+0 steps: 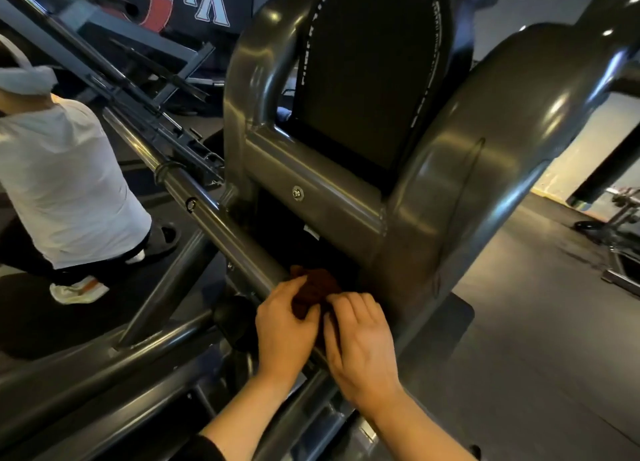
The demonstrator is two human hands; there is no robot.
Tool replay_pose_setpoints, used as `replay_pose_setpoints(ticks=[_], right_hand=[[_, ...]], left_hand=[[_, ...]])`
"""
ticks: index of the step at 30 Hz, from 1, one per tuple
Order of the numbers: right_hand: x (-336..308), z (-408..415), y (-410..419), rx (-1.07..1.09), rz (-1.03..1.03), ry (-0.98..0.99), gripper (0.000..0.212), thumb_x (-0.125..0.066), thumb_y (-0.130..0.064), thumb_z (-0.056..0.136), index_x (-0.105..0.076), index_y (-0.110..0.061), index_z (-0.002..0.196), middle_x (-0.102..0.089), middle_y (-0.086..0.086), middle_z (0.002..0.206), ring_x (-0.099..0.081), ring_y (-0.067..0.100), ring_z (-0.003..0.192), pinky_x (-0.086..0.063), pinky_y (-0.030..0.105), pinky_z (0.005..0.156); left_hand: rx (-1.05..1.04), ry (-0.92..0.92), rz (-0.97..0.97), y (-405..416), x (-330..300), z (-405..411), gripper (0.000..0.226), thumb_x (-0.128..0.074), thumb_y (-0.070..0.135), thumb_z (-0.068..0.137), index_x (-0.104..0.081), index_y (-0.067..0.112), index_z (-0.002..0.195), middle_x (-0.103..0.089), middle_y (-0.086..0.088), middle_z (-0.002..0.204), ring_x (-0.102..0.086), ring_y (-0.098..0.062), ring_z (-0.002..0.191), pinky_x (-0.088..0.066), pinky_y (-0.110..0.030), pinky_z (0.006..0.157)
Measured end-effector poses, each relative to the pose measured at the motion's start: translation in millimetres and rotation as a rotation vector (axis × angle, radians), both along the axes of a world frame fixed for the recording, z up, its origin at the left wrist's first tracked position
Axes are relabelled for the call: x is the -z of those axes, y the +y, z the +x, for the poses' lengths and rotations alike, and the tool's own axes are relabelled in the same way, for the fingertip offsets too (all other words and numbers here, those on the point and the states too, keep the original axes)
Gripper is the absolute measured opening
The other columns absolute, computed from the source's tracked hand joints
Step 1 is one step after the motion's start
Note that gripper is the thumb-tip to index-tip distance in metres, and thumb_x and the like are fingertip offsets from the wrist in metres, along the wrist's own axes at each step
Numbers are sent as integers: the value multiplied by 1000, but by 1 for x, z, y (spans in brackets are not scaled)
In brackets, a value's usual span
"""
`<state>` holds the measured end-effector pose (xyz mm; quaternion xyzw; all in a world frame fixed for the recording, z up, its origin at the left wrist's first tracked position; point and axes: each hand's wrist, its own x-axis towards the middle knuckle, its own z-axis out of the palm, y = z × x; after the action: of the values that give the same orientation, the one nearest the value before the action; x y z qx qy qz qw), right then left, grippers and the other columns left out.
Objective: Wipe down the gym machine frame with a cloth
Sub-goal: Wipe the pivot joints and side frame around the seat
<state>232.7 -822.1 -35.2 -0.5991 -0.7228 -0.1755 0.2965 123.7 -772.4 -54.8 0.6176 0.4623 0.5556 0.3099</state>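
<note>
A dark brown cloth (313, 287) is bunched on the lower end of a slanted grey rail (211, 215) of the gym machine frame (433, 190). My left hand (285, 329) grips the cloth from the left, fingers curled around it. From the right, my right hand (360, 346) presses on the same cloth with its fingertips. Both hands sit just below the frame's wide grey crossbar (322, 180) and black back pad (367, 66). Most of the cloth is hidden under my fingers.
A person in a white shirt (65, 183) bends over at the left beside the machine. More rails and a black knob (230, 313) lie left of my hands. Dark rubber floor (536, 305) spreads to the right, with another rack (623, 225) at the far right.
</note>
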Motion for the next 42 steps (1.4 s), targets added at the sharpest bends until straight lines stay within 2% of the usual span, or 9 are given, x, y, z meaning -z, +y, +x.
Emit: replay_pose_setpoints(ticks=[4, 9, 13, 21, 26, 30, 34, 39, 42], right_hand=[[-34, 19, -23, -90, 230, 10, 26, -52, -21, 88, -62, -11, 110, -59, 5, 107, -54, 21, 94, -44, 32, 81], [-140, 71, -23, 23, 681, -20, 35, -44, -12, 98, -54, 5, 128, -49, 23, 136, -46, 38, 126, -38, 46, 107], [-173, 107, -10, 3, 488, -31, 54, -25, -32, 106, -43, 5, 141, -38, 21, 150, -27, 32, 145, -22, 41, 121], [-171, 107, -9, -36, 525, 48, 45, -38, -17, 98, -49, -3, 139, -43, 14, 148, -34, 27, 142, -32, 40, 116], [-172, 112, -9, -75, 519, 34, 46, -38, -20, 97, -49, -5, 139, -45, 12, 147, -33, 22, 142, -35, 41, 113], [-170, 114, -10, -105, 497, 78, 48, -40, -22, 98, -37, -11, 145, -36, 5, 151, -25, 14, 145, -31, 37, 116], [-171, 110, -17, -176, 372, 233, 62, -36, -25, 96, -15, -22, 154, -26, -1, 157, -28, 16, 145, -33, 41, 114], [-173, 111, -37, -308, 168, 444, 67, -40, -29, 96, -3, -40, 151, -24, -19, 155, -22, -11, 139, -20, 7, 111], [-152, 105, -58, -279, 225, 524, 60, -50, -25, 95, -28, -28, 150, -36, -17, 146, -32, -9, 134, -29, 8, 108]], left_hand=[[-119, -169, 179, -14, -49, 7, 45, -73, 3, 81, -63, 19, 121, -64, 2, 116, -57, 3, 105, -41, -8, 95], [-82, -182, 536, -14, -140, 54, 53, -70, -1, 82, -55, 8, 133, -58, -9, 124, -53, -11, 118, -36, -12, 103], [-44, -209, 636, -25, -160, 94, 47, -70, -10, 78, -63, 3, 122, -62, -4, 117, -59, -14, 114, -41, -15, 100], [-112, -148, 679, -49, -115, 97, 47, -70, -2, 78, -62, 8, 123, -65, 0, 112, -62, -10, 110, -45, -17, 98], [-62, -85, 613, -33, -178, 98, 48, -70, 2, 80, -63, 11, 126, -66, -3, 123, -60, -11, 117, -45, -24, 103], [-30, -22, 552, -27, -218, 97, 47, -70, 2, 83, -62, 15, 128, -66, 1, 121, -59, -5, 115, -44, -19, 103], [-42, -52, 557, -46, -193, 92, 47, -73, -2, 79, -65, 16, 122, -67, 7, 114, -62, -1, 109, -46, -14, 98], [-129, -65, 487, -67, -130, 90, 54, -76, -6, 74, -65, 16, 122, -68, 1, 116, -56, 10, 112, -39, -4, 96], [-170, 38, 522, -73, -122, 96, 57, -74, -11, 73, -62, 6, 126, -67, -10, 119, -56, -9, 114, -33, -2, 100]])
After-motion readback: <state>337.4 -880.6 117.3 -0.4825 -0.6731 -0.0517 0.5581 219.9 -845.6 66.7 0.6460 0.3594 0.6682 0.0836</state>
